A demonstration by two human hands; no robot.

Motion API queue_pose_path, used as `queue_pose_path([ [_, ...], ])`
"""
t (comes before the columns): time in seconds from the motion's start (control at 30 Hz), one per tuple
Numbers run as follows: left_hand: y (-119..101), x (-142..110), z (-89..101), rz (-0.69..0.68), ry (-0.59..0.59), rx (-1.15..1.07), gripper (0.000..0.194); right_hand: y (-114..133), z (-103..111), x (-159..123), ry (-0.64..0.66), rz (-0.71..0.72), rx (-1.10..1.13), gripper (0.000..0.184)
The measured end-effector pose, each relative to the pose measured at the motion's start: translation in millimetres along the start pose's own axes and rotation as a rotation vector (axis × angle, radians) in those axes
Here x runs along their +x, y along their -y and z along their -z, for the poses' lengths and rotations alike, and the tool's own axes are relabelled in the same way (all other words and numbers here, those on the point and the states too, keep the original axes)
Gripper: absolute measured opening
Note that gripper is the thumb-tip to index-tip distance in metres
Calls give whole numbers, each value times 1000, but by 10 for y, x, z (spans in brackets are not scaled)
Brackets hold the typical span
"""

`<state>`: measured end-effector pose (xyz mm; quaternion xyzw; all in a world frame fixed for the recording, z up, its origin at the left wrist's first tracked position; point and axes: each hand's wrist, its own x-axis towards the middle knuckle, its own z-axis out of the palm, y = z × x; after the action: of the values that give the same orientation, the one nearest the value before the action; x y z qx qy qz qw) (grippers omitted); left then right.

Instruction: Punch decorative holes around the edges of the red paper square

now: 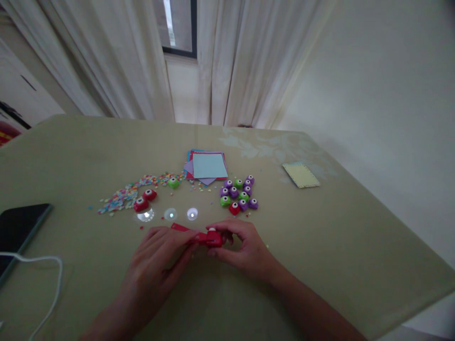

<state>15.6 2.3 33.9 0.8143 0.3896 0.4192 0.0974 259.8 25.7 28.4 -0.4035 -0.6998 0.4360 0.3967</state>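
Note:
My left hand (158, 258) pinches a narrow strip of red paper (180, 228) near the table's front middle. The strip's right part runs into a small red craft punch (213, 238) with a white top. Around that punch the thumb and fingers of my right hand (245, 246) are closed. Just beyond my hands lie tiny red paper bits. A cluster of purple, green and red punches with eye-like tops (233, 192) stands behind my right hand. Two more red punches (141, 204) and a green one (173, 183) are farther left.
Scattered paper confetti (122, 198) spreads across the left middle. Coloured paper squares (209, 166) are stacked at the back, and a yellowish pad (301, 174) lies to the right. At the left are a phone (21, 232) and a white cable (59, 279). Ceiling light reflections show on the tabletop.

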Motion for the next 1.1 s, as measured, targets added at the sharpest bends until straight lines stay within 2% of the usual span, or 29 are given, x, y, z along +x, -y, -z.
queue_pose_path([
  [0.5, -79, 33, 40, -9, 7, 9, 24, 55, 26, -20, -9, 120, -130, 29],
  [0.67, -54, 22, 47, -2, 54, 13, 24, 48, 14, -40, -5, 172, -199, 27],
  [0.83, -22, 7, 80, -40, 141, 12, 39, 49, -4, -57, 8, 266, -272, 26],
  [0.97, -49, -19, 87, -60, 186, 70, 34, 60, -21, -67, 32, 320, -316, 21],
  [1.1, -108, -22, 96, -118, 159, 106, 31, 68, -29, -75, 56, 356, -362, 16],
])
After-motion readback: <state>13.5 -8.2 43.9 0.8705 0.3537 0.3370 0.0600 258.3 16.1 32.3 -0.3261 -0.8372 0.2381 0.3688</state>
